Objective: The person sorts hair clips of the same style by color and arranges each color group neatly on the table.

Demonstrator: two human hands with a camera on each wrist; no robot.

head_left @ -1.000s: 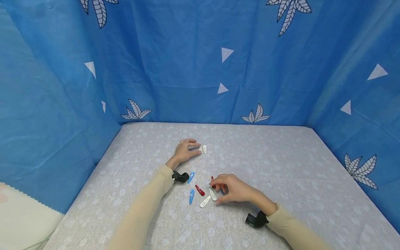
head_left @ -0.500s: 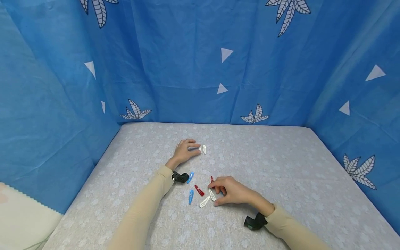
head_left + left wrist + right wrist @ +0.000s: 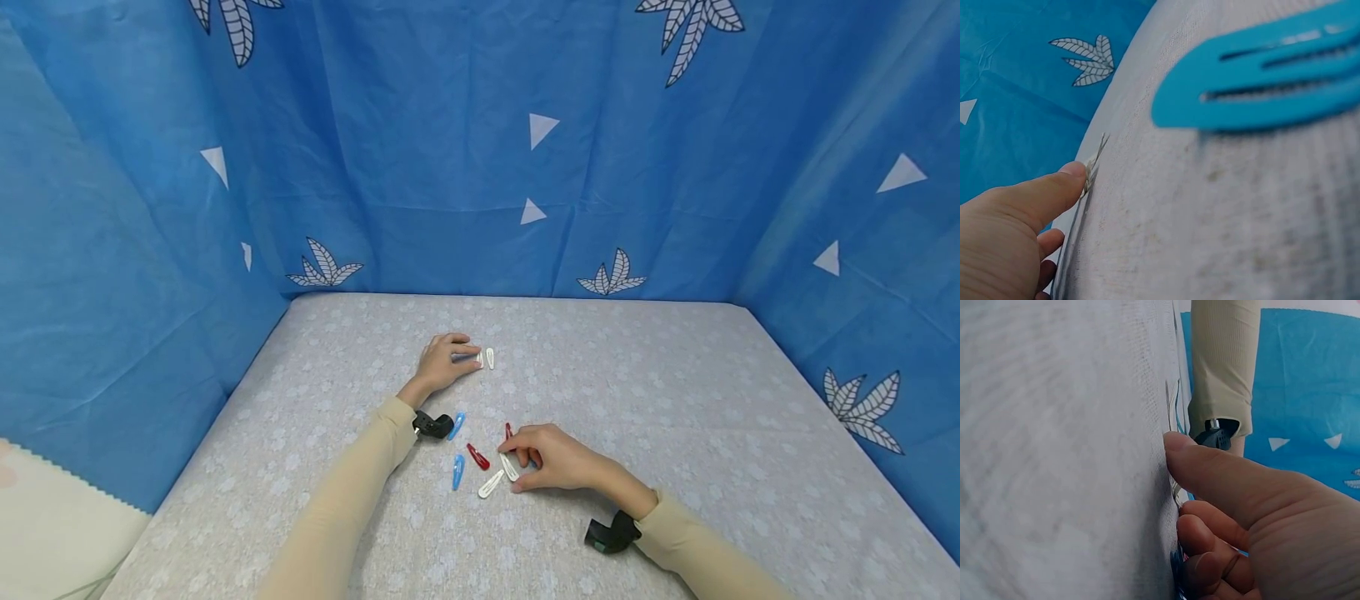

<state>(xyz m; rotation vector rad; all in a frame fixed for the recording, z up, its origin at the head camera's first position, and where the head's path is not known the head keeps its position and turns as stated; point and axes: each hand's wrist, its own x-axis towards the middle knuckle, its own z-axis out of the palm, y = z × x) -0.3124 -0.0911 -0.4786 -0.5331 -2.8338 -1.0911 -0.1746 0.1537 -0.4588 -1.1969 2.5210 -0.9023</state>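
Observation:
In the head view my left hand [image 3: 444,361] rests far up the table with its thumb and index finger at a white snap hair clip [image 3: 480,360], partly covered by the fingers. A second white hair clip [image 3: 491,358] lies just to its right. My right hand [image 3: 553,458], nearer the front, has its index fingertip and thumb at opposite ends of another white hair clip [image 3: 509,467]. Its other fingers are curled; a red clip [image 3: 508,431] and a blue clip [image 3: 533,463] are partly hidden by it. In the left wrist view the thumb [image 3: 1054,194] touches the white clip's edge.
Left of my right hand lie a white clip [image 3: 491,484], a red clip [image 3: 478,457] and a blue clip [image 3: 458,472]. Another blue clip [image 3: 457,426] lies beside the left wrist camera [image 3: 433,425]. Blue curtains [image 3: 450,167] stand around the patterned tablecloth [image 3: 637,375].
My right hand has shifted slightly left and down, its thumb and index finger drawing closer around the white hair clip. The left hand stays in place.

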